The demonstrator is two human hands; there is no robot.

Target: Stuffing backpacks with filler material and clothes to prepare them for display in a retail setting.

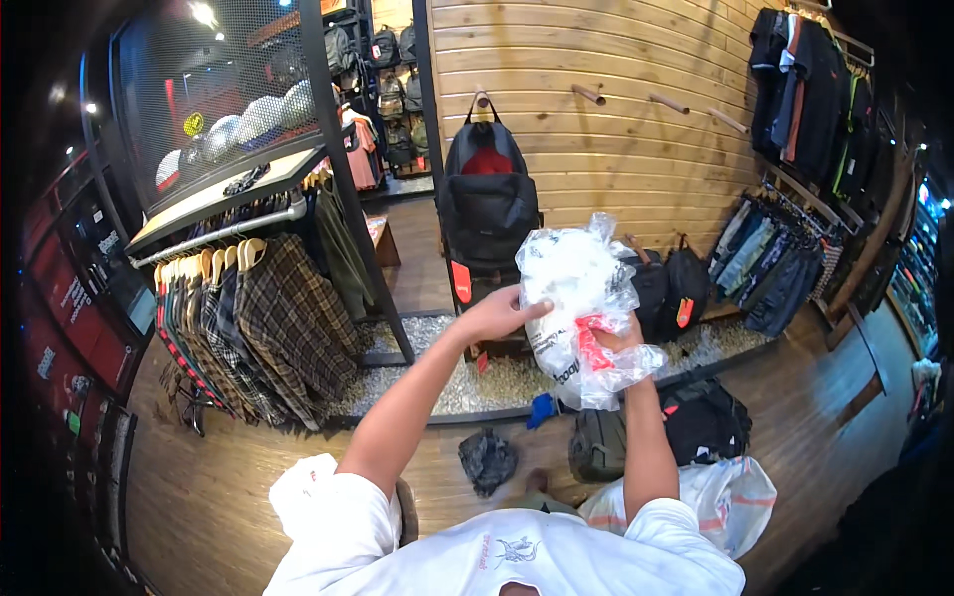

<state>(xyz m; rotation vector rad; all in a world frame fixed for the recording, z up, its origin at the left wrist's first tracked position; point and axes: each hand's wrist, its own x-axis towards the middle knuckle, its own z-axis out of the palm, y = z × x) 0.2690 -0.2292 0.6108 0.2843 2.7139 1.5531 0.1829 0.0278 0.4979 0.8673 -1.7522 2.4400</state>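
Note:
In front of me I hold up a bundle of crumpled clear plastic bags (566, 263) with dark print and a red patch. My left hand (502, 313) grips its left side, thumb on the near face and fingers behind. My right hand (621, 343) holds the bundle's lower right; loose plastic covers most of its fingers. Just beyond the bundle, a black backpack (487, 214) with a red patch and an orange tag hangs from a wall peg. More dark bags (686, 283) stand to its right, partly hidden by the plastic.
Dark backpacks (706, 422), a white sack (740, 502), a dark crumpled bag (488, 462) and a small blue item (542, 409) lie on the wooden floor. Shirt racks (288, 318) stand left, clothes (765, 268) hang right. A raised gravel strip (427, 382) edges the wall.

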